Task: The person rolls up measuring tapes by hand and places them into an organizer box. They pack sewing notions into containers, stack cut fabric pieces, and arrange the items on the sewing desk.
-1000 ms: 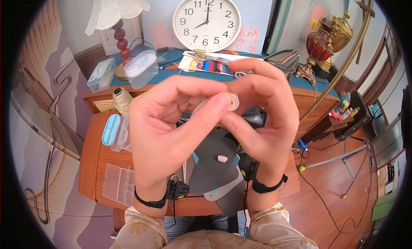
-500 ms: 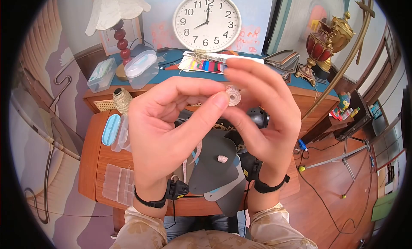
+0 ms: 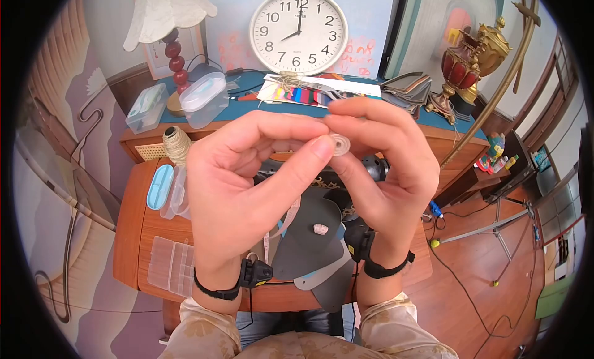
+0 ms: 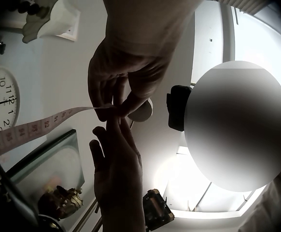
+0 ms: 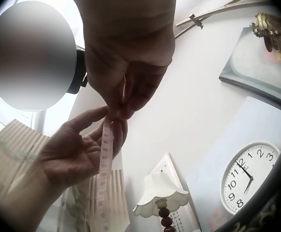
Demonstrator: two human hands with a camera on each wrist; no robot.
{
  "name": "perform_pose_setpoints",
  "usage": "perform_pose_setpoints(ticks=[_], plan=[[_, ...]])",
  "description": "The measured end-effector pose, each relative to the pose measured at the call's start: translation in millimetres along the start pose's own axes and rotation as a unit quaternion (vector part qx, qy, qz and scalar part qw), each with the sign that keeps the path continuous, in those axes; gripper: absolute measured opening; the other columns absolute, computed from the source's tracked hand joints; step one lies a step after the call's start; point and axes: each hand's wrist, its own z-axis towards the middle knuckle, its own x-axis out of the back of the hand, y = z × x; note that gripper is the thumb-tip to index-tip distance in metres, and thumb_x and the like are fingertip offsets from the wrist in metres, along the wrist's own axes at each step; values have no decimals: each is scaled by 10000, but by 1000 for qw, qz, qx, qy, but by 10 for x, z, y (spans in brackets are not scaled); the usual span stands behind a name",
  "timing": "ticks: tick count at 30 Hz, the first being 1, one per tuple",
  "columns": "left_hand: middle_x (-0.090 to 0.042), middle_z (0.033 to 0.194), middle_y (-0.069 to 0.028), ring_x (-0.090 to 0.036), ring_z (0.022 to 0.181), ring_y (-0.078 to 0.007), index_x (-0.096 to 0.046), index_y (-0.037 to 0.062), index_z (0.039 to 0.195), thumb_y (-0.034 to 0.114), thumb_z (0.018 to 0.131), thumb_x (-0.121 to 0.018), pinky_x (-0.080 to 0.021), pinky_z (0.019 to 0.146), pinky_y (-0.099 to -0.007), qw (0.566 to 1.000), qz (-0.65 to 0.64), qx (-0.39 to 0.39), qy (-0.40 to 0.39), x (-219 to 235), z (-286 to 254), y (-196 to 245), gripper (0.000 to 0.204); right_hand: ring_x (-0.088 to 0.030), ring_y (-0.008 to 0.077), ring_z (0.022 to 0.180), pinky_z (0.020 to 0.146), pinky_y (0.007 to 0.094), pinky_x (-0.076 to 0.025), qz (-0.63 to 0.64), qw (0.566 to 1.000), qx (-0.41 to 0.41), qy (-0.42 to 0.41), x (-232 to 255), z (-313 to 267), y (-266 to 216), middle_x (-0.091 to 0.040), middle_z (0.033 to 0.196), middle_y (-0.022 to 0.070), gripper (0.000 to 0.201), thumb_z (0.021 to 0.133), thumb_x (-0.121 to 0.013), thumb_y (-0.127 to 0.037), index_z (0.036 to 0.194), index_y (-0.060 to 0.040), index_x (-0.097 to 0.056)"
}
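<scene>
A pale tape measure is wound into a small coil held up in front of the chest. My left hand pinches it between thumb and forefinger. From the other side, my right hand grips the coil with thumb and forefinger, its other fingers curved loosely above. An unrolled length of printed tape hangs from the fingers in the right wrist view; the same strip runs toward the camera in the left wrist view. Below the hands, a small pinkish roll lies on dark grey sheets.
A black sewing machine stands behind the hands, mostly hidden. At left are a thread cone, a blue case and a clear divided box. Scissors and colour swatches lie on the back shelf.
The right fingers lifted and spread, then came back down onto the coil, whose face has turned slightly. The left hand keeps its pinch almost in place.
</scene>
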Motion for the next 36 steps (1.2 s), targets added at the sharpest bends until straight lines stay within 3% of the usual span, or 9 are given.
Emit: perform_pose_setpoints(ticks=[2,5,9,18,21,28,31,34,36], plan=[[-735,1011,-159,-709,907,-153,-678,-76,1052,-81,900,-678,-564,815,-262,1000,-2,-1,-5,1,1,3,151,-695,183,937,663,227,-559,24,995,-82,42,-15,-11,-80,-666,1221,179,417,751,-783,72,1156,22,-701],[-732,1019,-155,-705,914,-148,-681,-75,1043,-87,897,-678,-563,817,-260,1000,-1,-7,-6,15,3,-5,146,-694,180,927,665,225,-558,48,991,-120,36,-18,16,-113,-667,1218,186,395,753,-782,76,1137,23,-709],[-731,1028,-157,-704,922,-145,-684,-74,1041,-87,896,-680,-563,818,-262,1000,0,3,1,39,1,7,146,-675,146,913,662,224,-556,-9,1000,-26,6,-20,66,-61,-661,1216,184,371,742,-790,73,1101,31,-708],[-738,1001,-151,-710,915,-149,-682,-75,1058,-81,902,-679,-565,817,-263,1000,1,8,-10,14,11,-3,156,-671,132,875,663,226,-560,51,989,-133,42,-37,86,-173,-677,1169,173,300,732,-781,88,1023,36,-730],[-737,1002,-148,-709,908,-146,-682,-74,1056,-82,899,-683,-566,816,-262,1000,7,3,0,33,8,-29,157,-662,114,845,649,220,-552,0,998,-52,26,-60,92,-106,-678,1142,156,289,727,-788,81,1005,35,-726],[-735,1007,-144,-706,905,-139,-684,-69,1040,-75,898,-692,-563,821,-256,1000,3,7,-6,12,4,-11,143,-668,114,838,648,214,-542,40,990,-117,62,-35,42,-132,-688,1151,160,304,732,-785,84,1025,30,-731],[-736,1007,-147,-707,894,-138,-687,-70,1041,-70,899,-692,-565,809,-256,1000,15,-5,2,41,15,-37,142,-659,103,821,645,212,-540,-32,996,-85,16,-11,168,-234,-686,1133,152,302,737,-795,69,1028,32,-722],[-738,1006,-148,-708,891,-138,-687,-72,1044,-65,902,-690,-564,803,-252,1000,11,-2,4,16,11,-14,142,-654,102,814,644,212,-538,2,999,-45,13,10,24,-42,-676,1158,160,339,741,-802,51,1067,31,-711],[-739,1002,-147,-708,890,-138,-687,-72,1045,-65,903,-689,-563,802,-251,1000,7,14,0,0,4,36,142,-657,108,821,647,214,-541,8,998,-65,19,0,11,-89,-678,1163,165,350,745,-801,46,1082,35,-710]])
